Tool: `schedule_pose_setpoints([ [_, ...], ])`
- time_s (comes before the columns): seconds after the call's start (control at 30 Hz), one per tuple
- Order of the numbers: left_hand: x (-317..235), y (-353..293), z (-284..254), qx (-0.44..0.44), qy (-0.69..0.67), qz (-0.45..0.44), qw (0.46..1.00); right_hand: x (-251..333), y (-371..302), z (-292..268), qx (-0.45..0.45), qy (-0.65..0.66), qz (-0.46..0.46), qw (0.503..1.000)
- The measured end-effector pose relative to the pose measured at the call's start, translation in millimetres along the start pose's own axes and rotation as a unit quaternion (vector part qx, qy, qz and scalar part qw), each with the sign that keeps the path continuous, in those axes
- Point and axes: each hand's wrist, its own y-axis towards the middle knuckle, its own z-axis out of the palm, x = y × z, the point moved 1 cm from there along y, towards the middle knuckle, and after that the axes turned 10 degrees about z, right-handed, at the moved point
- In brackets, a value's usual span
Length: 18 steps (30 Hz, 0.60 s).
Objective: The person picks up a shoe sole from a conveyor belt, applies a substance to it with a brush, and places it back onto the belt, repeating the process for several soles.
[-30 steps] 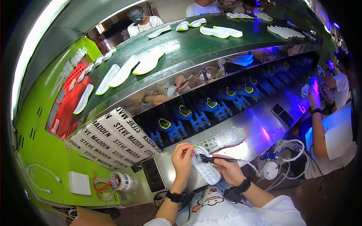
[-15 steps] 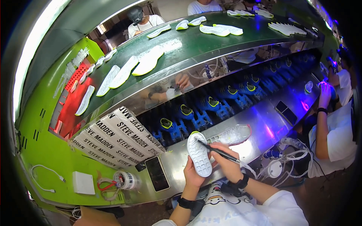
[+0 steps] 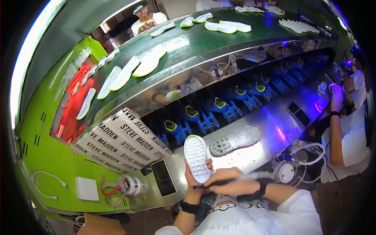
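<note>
A white shoe sole (image 3: 195, 152) stands nearly upright in a person's left hand (image 3: 190, 177), above the near edge of a steel desk (image 3: 239, 161).
From beside the desk I see fine wavy ridges across its upper part, square hollows in a grid below, and a yellow-green rim at the top; the left fingers are clamped on its sides. The right hand (image 3: 234, 185), blurred, has its fingers closed round a dark pen-like tool (image 3: 216, 183) near the sole's lower end.

The left hand (image 3: 189, 177) holds a white shoe sole (image 3: 196, 154), the right hand (image 3: 232, 182) a black pen-like tool (image 3: 213, 184); a grey outsole (image 3: 235, 141) lies on the workbench (image 3: 250, 159).
</note>
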Motion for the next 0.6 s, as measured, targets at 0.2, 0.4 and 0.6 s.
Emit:
schedule_pose_setpoints([
  [0.2, -29, 12, 8, 0.002, 0.4, -0.122, 0.908, 7, 4, -27, 0.143, -0.102, -0.004, 0.984],
  [0.4, -11, 33, 30, 0.016, 0.53, -0.247, 0.811, 3, -4, -31, 0.098, -0.298, -0.099, 0.944],
  [0.6, -15, 35, 7, -0.045, 0.643, -0.389, 0.658, 3, -7, -47, 0.162, -0.31, -0.137, 0.927],
])
